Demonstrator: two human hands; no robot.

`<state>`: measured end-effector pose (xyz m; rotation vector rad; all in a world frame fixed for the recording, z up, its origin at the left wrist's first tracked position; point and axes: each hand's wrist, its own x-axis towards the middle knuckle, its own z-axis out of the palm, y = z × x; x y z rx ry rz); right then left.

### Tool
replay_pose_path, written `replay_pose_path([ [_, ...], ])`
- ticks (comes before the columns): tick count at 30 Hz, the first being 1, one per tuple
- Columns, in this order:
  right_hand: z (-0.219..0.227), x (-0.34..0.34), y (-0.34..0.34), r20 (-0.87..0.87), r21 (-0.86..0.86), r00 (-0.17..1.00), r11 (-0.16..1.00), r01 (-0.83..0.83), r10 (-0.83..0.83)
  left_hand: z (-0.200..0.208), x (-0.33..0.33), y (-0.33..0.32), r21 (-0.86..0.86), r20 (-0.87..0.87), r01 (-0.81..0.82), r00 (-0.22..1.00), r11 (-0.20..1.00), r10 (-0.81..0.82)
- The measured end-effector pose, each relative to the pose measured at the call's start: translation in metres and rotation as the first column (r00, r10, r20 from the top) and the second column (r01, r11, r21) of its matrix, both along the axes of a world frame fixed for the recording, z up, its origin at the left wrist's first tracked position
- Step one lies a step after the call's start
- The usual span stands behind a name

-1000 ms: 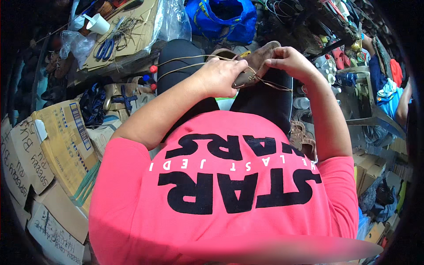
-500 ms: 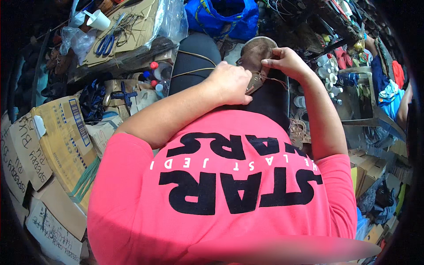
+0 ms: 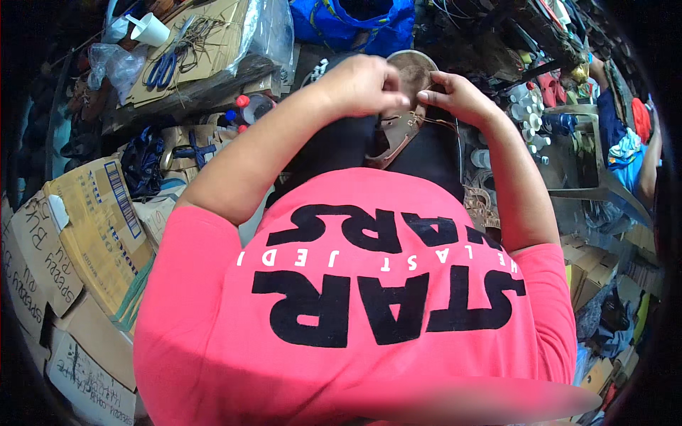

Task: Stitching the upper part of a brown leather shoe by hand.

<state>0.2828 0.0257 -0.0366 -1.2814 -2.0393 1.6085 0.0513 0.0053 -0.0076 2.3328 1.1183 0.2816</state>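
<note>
The right hand (image 3: 463, 99) has its thumb and a finger closed narrowly on the side of the brown shoe (image 3: 398, 128), at the shoe's three o'clock. The left hand (image 3: 359, 84) is at the shoe's ten o'clock, its fingers bent and slightly blurred; it covers part of the view, and I cannot tell whether it holds anything between the fingertips. The shoe lies over the person's lap (image 3: 330, 145), toe toward twelve and open heel end toward six. A thin tan lace (image 3: 437, 122) runs loose off its three o'clock side, just under the right hand.

The right pinch looks like the only sure hold, so a firm tug from the left could swing the toe round or twist the shoe off the rounded thighs. The loose lace could snag under the right fingers or knot on itself if pulled without slack. A lace end let go could slip back out of its hole.

Farther out, from the shoe: the blue bag (image 3: 355, 28) at eleven, just past the toe; bottles (image 3: 522, 117) at three; a woven shoe (image 3: 482, 209) at five; a carton (image 3: 96, 209) at eight; scissors (image 3: 163, 71) on cardboard (image 3: 207, 67) at nine, well apart.
</note>
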Motion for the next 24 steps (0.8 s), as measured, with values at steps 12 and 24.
replay_pose_path([
  [12,0.017,-0.003,0.005,0.292,0.249,0.956,0.963,-0.105,0.029,-0.027,0.013,0.067,-0.263,0.035,0.04,0.999,0.964,-0.031],
  [24,0.004,-0.003,0.008,0.246,0.221,0.968,0.97,-0.098,0.042,-0.017,0.012,0.053,-0.07,-0.272,0.037,0.961,0.997,-0.054],
])
